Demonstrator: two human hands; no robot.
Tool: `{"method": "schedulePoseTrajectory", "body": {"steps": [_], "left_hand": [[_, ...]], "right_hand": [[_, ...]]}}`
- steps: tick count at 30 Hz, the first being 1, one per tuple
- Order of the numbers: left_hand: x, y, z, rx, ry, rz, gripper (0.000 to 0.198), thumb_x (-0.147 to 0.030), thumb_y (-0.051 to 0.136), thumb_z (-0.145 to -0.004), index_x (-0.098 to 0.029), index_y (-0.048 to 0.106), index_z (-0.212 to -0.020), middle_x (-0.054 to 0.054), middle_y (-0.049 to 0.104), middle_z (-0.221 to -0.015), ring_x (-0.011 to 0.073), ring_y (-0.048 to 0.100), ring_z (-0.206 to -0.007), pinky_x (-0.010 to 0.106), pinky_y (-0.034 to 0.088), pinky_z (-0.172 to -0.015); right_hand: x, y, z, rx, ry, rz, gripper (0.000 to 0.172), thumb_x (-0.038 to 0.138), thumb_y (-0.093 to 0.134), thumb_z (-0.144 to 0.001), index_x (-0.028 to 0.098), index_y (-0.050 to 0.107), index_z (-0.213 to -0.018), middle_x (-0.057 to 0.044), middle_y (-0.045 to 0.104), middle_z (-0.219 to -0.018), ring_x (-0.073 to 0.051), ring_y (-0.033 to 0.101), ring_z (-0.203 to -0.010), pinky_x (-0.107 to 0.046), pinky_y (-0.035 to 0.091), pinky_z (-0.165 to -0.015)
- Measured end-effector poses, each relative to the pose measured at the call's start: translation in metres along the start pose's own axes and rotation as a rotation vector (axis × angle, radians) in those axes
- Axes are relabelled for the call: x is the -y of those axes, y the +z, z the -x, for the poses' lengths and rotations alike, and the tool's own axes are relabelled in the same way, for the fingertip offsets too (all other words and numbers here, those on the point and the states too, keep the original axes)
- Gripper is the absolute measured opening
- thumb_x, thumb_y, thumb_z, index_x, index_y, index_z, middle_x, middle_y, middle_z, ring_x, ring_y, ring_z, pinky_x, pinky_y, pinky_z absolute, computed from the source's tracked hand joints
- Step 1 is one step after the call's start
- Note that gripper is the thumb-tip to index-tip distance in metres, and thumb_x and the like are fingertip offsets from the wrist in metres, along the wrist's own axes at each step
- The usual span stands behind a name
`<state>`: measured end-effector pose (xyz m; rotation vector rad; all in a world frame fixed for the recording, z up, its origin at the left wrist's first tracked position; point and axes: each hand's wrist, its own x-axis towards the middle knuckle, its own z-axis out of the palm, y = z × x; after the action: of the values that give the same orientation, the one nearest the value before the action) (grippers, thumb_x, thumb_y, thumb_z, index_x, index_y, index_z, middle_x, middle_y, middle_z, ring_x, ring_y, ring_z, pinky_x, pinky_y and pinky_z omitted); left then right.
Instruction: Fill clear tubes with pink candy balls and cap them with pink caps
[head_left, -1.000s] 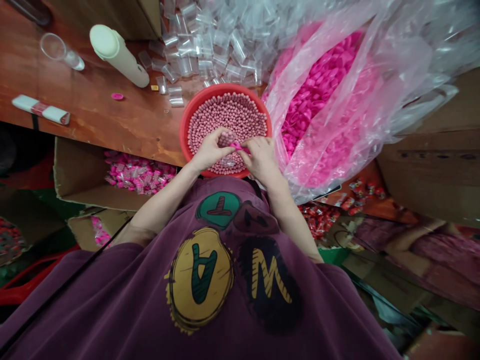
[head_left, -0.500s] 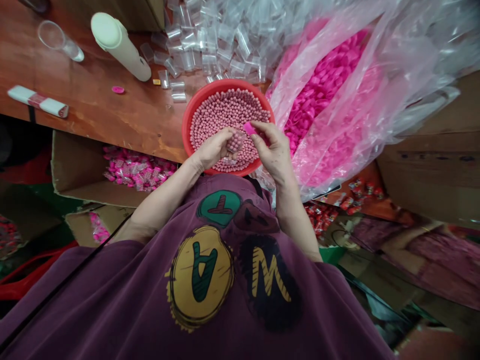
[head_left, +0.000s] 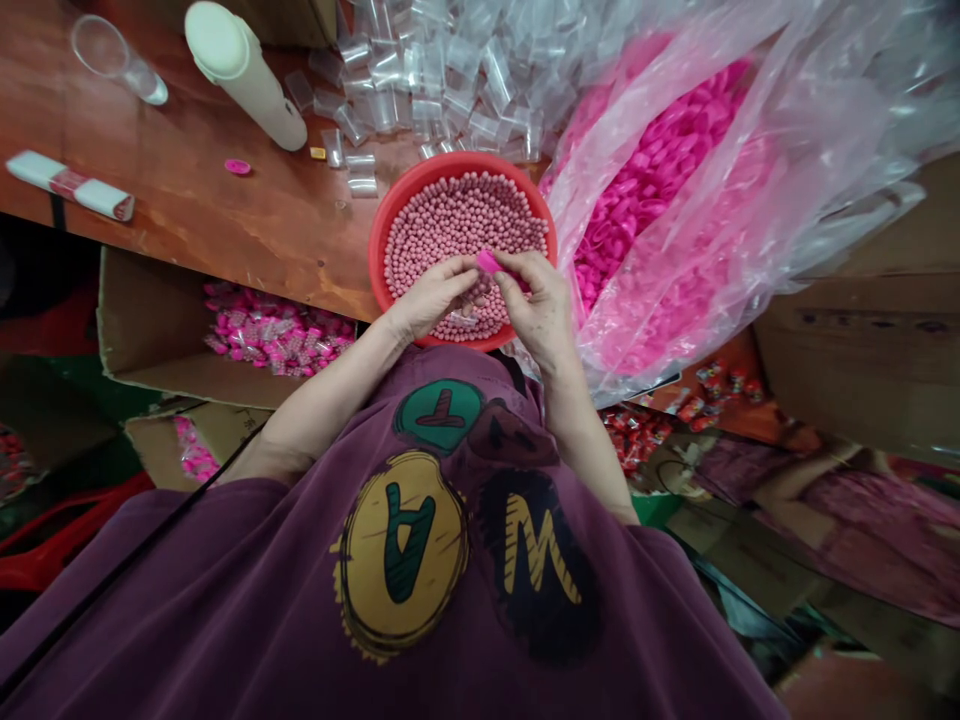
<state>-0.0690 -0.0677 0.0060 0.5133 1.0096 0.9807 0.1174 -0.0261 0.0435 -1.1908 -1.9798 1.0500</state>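
Note:
Over a red bowl (head_left: 377, 225) filled with small pink balls, my left hand (head_left: 439, 295) holds a small clear cup of pink balls, mostly hidden by the fingers. My right hand (head_left: 534, 300) pinches a bright pink cap (head_left: 489, 262) against the top of that cup. Both hands meet above the bowl's near half. Right of the bowl lies an open plastic bag (head_left: 720, 215) with many pink caps (head_left: 645, 170). Clear plastic cups (head_left: 435, 80) are heaped behind the bowl.
On the table (head_left: 187, 220) stand a pale bottle (head_left: 244, 75), a clear goblet (head_left: 112, 55) and a white-and-red packet (head_left: 71, 185). A cardboard box (head_left: 150, 320) of filled pink pieces is at the lower left. Another person's arm (head_left: 802, 490) shows at right.
My right hand has brought the pink cap left onto the cup in my left hand; before, the two were slightly apart. The view has shifted a little.

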Motion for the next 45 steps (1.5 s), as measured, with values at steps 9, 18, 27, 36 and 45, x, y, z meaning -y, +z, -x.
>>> {"method": "schedulePoseTrajectory", "body": {"steps": [9, 18, 27, 36, 45], "left_hand": [[0.009, 0.014, 0.004, -0.045, -0.004, 0.132, 0.028, -0.046, 0.079, -0.104, -0.022, 0.071, -0.115, 0.001, 0.071, -0.092, 0.0106, 0.068, -0.069, 0.023, 0.052, -0.060], [-0.012, 0.048, 0.020, -0.165, -0.048, 0.304, 0.012, -0.029, 0.078, -0.105, -0.019, 0.071, -0.102, -0.003, 0.067, -0.081, 0.0046, 0.060, -0.063, 0.016, 0.046, -0.058], [-0.005, 0.025, 0.013, -0.178, 0.001, 0.002, 0.015, -0.023, 0.086, -0.094, -0.016, 0.080, -0.105, 0.000, 0.076, -0.088, 0.0089, 0.067, -0.075, 0.019, 0.056, -0.071], [-0.005, 0.023, 0.011, -0.197, 0.001, -0.003, 0.015, -0.025, 0.088, -0.092, -0.013, 0.079, -0.094, 0.001, 0.078, -0.083, 0.0111, 0.070, -0.074, 0.024, 0.058, -0.076], [0.005, 0.030, 0.019, -0.170, -0.071, 0.113, 0.016, -0.027, 0.088, -0.093, -0.014, 0.079, -0.094, 0.002, 0.078, -0.083, 0.0127, 0.071, -0.075, 0.026, 0.061, -0.078]], "right_hand": [[-0.008, 0.007, 0.011, -0.050, 0.006, 0.041, 0.039, 0.061, 0.058, -0.112, 0.033, 0.082, -0.123, -0.005, 0.081, -0.113, -0.024, 0.076, -0.106, -0.047, 0.066, -0.101], [0.007, 0.006, 0.028, -0.016, -0.005, 0.085, 0.043, 0.050, 0.044, -0.117, 0.031, 0.070, -0.145, -0.010, 0.071, -0.131, -0.028, 0.069, -0.126, -0.056, 0.060, -0.117], [-0.042, 0.019, 0.025, -0.186, 0.164, -0.178, 0.056, 0.068, 0.067, -0.104, 0.034, 0.058, -0.148, -0.005, 0.067, -0.117, -0.022, 0.068, -0.101, -0.046, 0.066, -0.095], [0.000, 0.025, 0.028, 0.095, 0.080, 0.373, 0.074, 0.047, 0.083, -0.093, 0.018, 0.052, -0.154, -0.020, 0.060, -0.143, -0.043, 0.058, -0.139, -0.071, 0.052, -0.119], [-0.021, 0.033, 0.037, 0.106, 0.070, 0.500, 0.065, 0.039, 0.073, -0.095, 0.016, 0.052, -0.152, -0.020, 0.060, -0.136, -0.043, 0.057, -0.137, -0.074, 0.051, -0.119]]}}
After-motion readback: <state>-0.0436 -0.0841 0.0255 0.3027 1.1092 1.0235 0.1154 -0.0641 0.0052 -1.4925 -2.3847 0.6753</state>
